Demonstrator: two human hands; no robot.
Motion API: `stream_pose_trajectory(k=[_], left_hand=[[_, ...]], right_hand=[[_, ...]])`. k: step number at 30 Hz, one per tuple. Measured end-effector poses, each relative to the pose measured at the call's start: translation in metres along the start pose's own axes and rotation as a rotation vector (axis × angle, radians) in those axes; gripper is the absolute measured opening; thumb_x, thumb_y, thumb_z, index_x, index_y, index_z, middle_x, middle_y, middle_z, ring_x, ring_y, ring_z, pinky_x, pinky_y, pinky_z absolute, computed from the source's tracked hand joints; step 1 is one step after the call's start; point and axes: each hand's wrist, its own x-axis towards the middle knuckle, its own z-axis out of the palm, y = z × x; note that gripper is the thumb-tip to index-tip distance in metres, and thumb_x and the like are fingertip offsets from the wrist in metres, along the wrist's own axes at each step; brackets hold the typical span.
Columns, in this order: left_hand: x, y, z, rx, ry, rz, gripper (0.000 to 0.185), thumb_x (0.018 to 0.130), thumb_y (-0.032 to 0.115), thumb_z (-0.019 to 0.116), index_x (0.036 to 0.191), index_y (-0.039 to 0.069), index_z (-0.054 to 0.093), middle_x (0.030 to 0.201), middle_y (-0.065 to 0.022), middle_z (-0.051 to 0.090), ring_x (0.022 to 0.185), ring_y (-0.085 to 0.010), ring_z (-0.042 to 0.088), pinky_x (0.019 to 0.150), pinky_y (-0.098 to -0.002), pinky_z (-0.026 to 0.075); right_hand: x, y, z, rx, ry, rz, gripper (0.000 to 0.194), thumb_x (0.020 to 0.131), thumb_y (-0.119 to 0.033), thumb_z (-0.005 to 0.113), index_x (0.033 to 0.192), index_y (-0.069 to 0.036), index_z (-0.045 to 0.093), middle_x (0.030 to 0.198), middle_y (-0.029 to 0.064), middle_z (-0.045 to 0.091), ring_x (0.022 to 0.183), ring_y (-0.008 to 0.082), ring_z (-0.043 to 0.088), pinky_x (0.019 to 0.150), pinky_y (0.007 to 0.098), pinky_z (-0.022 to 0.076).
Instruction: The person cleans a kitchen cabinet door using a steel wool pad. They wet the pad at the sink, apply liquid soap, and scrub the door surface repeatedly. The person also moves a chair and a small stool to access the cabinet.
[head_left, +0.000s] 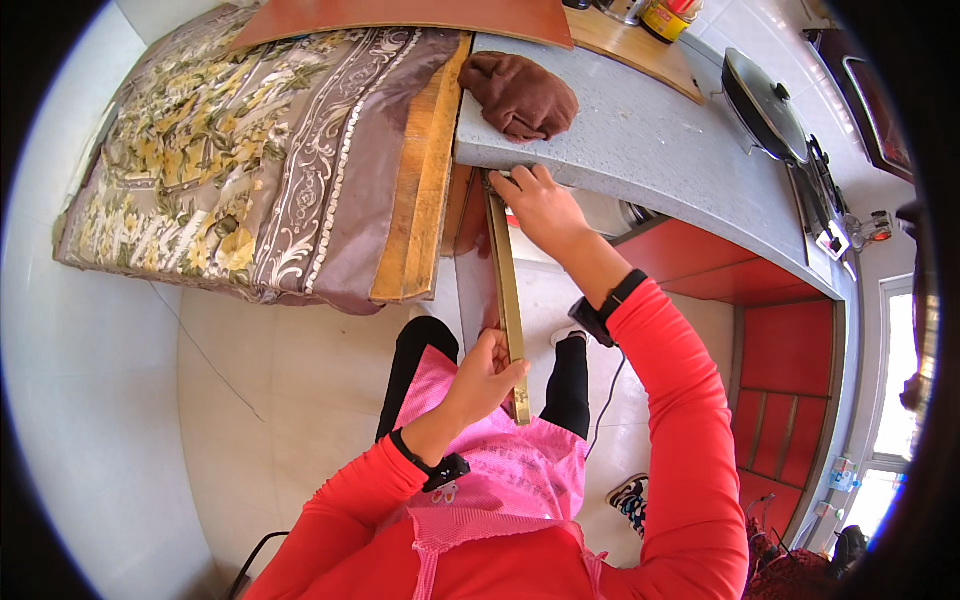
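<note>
A red cabinet door with a gold-coloured metal frame (511, 292) stands swung out from below the counter, its narrow edge towards me. My left hand (484, 379) grips the door near its outer end, thumb on the frame and fingers around the red panel side. At the other end, close under the counter's front edge, my right hand (541, 204) has its fingers bent against the top of the frame. Whether those fingers also hold something small is hidden. Above that hand, a crumpled brown cloth (521, 96) lies on the grey stone countertop (637, 127).
Left of the door, a floral cloth (225, 165) covers a surface with a bare wooden edge (420, 180). A lidded frying pan (765, 105) stands at the counter's far right. Below are red cabinets (784, 360). Another person's shoe (628, 499) is on the floor at my right.
</note>
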Motion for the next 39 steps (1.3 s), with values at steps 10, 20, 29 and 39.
stream_pose_trajectory(k=[10, 20, 29, 39], left_hand=[[-0.002, -0.005, -0.008, -0.05, -0.034, 0.032, 0.022, 0.09, 0.002, 0.065, 0.101, 0.003, 0.046, 0.084, 0.0002, 0.052, 0.071, -0.005, 0.051, 0.063, -0.0208, 0.045], [-0.004, -0.004, -0.004, -0.004, -0.006, 0.036, 0.021, 0.09, 0.003, 0.064, 0.1, 0.003, 0.046, 0.083, 0.0007, 0.051, 0.069, -0.0044, 0.049, 0.061, -0.0204, 0.044], [-0.002, -0.005, -0.001, -0.045, -0.023, 0.063, 0.022, 0.09, 0.004, 0.065, 0.1, 0.003, 0.046, 0.082, 0.0003, 0.051, 0.07, -0.0048, 0.051, 0.061, -0.0205, 0.045], [0.002, -0.01, 0.001, -0.006, -0.058, 0.064, 0.023, 0.089, 0.003, 0.063, 0.104, 0.002, 0.045, 0.085, -0.002, 0.054, 0.072, -0.007, 0.053, 0.064, -0.0224, 0.048]], right_hand=[[-0.05, -0.023, -0.012, 0.094, 0.085, -0.078, 0.04, 0.075, -0.007, 0.059, 0.116, -0.006, 0.058, 0.1, 0.0049, 0.058, 0.09, 0.0245, 0.056, 0.071, 0.0324, 0.0559], [-0.009, -0.023, -0.004, 0.173, -0.061, 0.209, 0.047, 0.078, 0.001, 0.056, 0.123, -0.012, 0.059, 0.105, 0.0079, 0.06, 0.099, 0.0319, 0.055, 0.081, 0.0389, 0.0534], [0.013, -0.023, -0.016, 0.152, -0.136, 0.216, 0.05, 0.078, 0.001, 0.058, 0.126, -0.011, 0.057, 0.103, 0.01, 0.06, 0.099, 0.034, 0.056, 0.082, 0.0409, 0.0522], [-0.002, -0.019, -0.013, 0.153, -0.157, 0.15, 0.049, 0.08, -0.002, 0.057, 0.128, -0.011, 0.056, 0.103, 0.0104, 0.06, 0.098, 0.0349, 0.056, 0.082, 0.042, 0.0521]])
